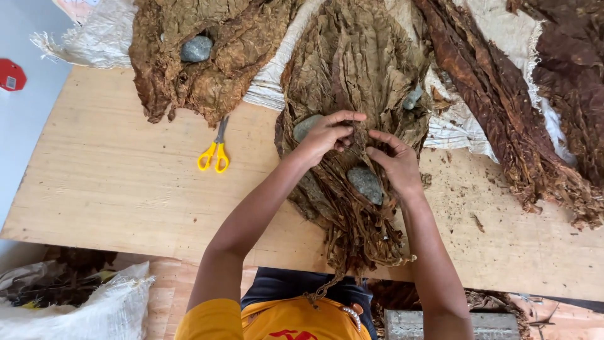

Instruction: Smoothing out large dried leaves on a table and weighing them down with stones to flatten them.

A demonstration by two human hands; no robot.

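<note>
A stack of dried brown tobacco leaves lies in the middle of the wooden table, stems hanging over the near edge. My left hand and my right hand meet on the stack and pinch the top leaf between fingertips. A grey stone sits on the leaves just below my hands. Another stone lies partly under my left hand. A third stone rests further up on the right.
Yellow-handled scissors lie left of the stack. A second leaf pile with a stone is at the top left. Darker leaves lie on white sacking to the right. A white sack stands on the floor.
</note>
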